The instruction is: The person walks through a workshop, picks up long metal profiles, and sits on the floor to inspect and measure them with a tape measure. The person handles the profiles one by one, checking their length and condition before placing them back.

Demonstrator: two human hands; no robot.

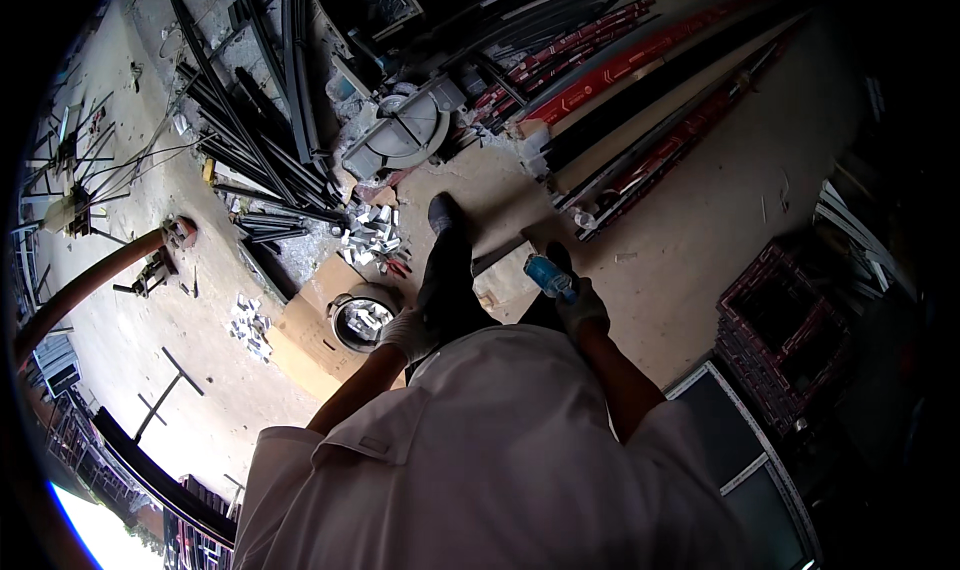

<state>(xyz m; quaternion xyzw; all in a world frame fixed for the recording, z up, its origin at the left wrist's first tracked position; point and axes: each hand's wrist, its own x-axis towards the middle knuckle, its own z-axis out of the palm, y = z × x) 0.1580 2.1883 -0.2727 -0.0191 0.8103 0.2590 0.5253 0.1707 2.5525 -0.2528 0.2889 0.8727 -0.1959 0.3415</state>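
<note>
In the head view, here's the right hand (585, 308), fingers wrapped round a blue, cylindrical handheld power tool (550, 276), held out in front of the right thigh, above the floor. Over to the left hand (407, 336), pale-gloved, by the left thigh, right beside a round, dark-walled bucket (378, 291); its fingers are too hidden to call. And the score so far? The bucket has a load of short silver metal pieces (366, 318) inside, so some gathering looks done. But a large loose silver heap (372, 235) and a smaller scattered silver heap (250, 327) lie outside on the floor, seemingly left to handle. Whether the tool has worked any, I can't tell.
</note>
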